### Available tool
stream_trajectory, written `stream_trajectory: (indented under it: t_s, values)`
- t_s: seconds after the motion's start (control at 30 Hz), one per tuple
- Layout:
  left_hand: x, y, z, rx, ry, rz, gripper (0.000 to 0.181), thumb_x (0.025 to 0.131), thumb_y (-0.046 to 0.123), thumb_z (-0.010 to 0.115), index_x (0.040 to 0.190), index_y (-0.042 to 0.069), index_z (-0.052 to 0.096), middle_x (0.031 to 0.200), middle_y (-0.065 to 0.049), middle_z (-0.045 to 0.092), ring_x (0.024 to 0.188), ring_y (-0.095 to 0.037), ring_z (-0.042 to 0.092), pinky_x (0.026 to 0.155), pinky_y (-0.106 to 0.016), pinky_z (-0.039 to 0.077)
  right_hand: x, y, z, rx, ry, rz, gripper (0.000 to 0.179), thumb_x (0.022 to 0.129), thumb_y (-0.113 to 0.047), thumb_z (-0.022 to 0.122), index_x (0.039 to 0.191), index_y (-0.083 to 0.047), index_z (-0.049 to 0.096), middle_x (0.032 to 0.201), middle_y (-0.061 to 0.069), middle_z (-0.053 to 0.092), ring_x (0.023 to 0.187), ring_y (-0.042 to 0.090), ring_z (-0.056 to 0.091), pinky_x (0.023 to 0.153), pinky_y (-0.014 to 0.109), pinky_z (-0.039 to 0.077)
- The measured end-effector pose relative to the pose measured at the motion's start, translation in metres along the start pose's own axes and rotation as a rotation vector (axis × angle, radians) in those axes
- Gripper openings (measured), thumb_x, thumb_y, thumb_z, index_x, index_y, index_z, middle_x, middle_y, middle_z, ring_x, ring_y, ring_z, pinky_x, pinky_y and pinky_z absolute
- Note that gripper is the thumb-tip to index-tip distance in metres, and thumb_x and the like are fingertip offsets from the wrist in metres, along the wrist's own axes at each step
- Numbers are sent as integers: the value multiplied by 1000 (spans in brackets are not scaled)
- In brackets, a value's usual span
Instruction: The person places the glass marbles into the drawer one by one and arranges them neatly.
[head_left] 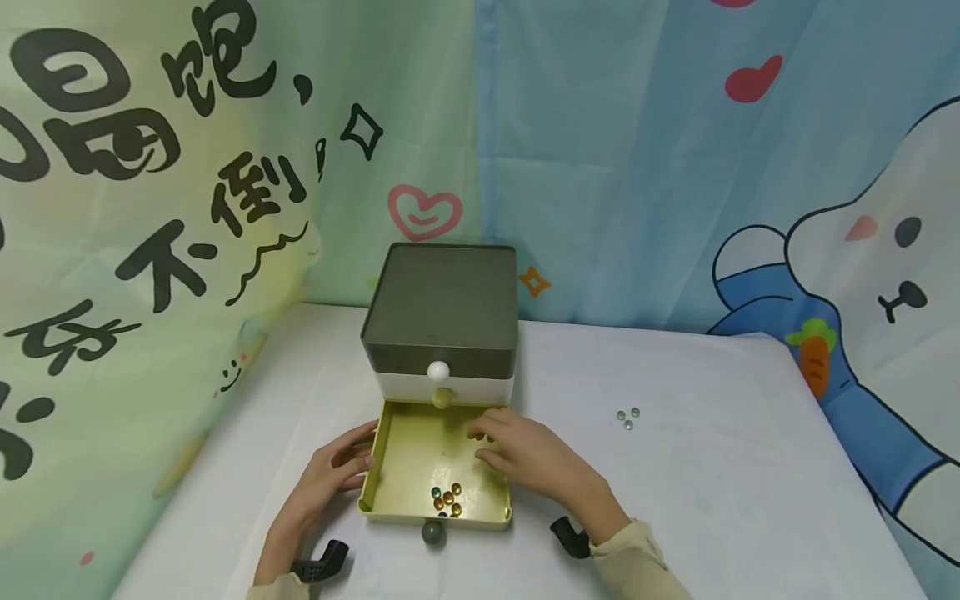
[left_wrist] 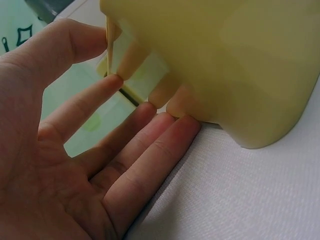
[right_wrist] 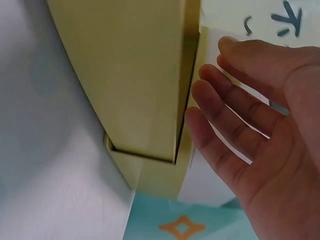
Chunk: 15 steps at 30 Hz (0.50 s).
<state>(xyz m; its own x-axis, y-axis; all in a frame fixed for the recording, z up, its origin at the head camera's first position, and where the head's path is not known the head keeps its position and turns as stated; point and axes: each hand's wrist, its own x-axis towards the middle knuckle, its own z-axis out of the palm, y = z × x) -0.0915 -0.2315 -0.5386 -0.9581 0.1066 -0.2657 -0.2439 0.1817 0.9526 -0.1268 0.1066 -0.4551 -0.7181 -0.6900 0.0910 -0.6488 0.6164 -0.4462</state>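
Note:
My left hand (head_left: 333,471) rests its fingertips against the outer left wall of a pulled-out yellow-green drawer (head_left: 416,450). Its fingers are mostly straight, and the thumb (left_wrist: 85,40) lies at the wall's upper edge. Over the drawer's right side hovers my right hand (head_left: 528,454), fingers slightly bent and holding nothing. In the right wrist view its fingertips (right_wrist: 200,120) are close to the drawer's side. Several small amber, brown and green glass beads (head_left: 447,498) lie inside near the drawer's front, by its dark grey knob (head_left: 432,533).
The drawer belongs to a small stacked cabinet with a dark grey top (head_left: 450,292); a white knob (head_left: 438,371) and a green knob (head_left: 442,397) mark the tiers above. Three clear beads (head_left: 628,425) lie on the white tablecloth (head_left: 720,492) to the right. A printed curtain (head_left: 585,167) hangs behind.

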Motion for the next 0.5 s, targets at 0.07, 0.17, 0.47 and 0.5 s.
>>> stream_trajectory:
  t_s: [0.07, 0.17, 0.47, 0.5]
  values:
    - [1, 1, 0, 5, 2, -3, 61, 100, 26, 70, 157, 17, 49, 155, -19, 54, 128, -25, 63, 87, -28, 60, -4, 2, -5, 39, 14, 21, 25, 102, -19, 69, 126, -13, 69, 121, -1, 70, 109, 18, 67, 93, 37, 57]
    - [2, 2, -1, 3, 12, -7, 60, 99, 27, 71, 156, 18, 51, 153, -18, 56, 127, -23, 63, 87, -29, 60, -10, 7, -12, 88, 46, 44, 25, 101, -18, 69, 125, -13, 69, 122, 2, 71, 108, 19, 68, 93, 38, 57]
    - [0, 2, 0, 12, 12, -14, 60, 100, 26, 71, 156, 17, 51, 154, -18, 55, 127, -23, 63, 87, -28, 60, -32, 34, -19, 275, 154, 76, 22, 101, -14, 69, 123, -15, 68, 120, 4, 72, 101, 13, 66, 89, 36, 58]
    - [0, 2, 0, 9, 11, -16, 60, 100, 26, 71, 156, 17, 50, 154, -18, 55, 127, -22, 63, 87, -28, 60, -34, 37, -20, 290, 170, 79, 23, 100, -13, 70, 123, -16, 68, 120, 3, 72, 100, 13, 67, 89, 36, 58]
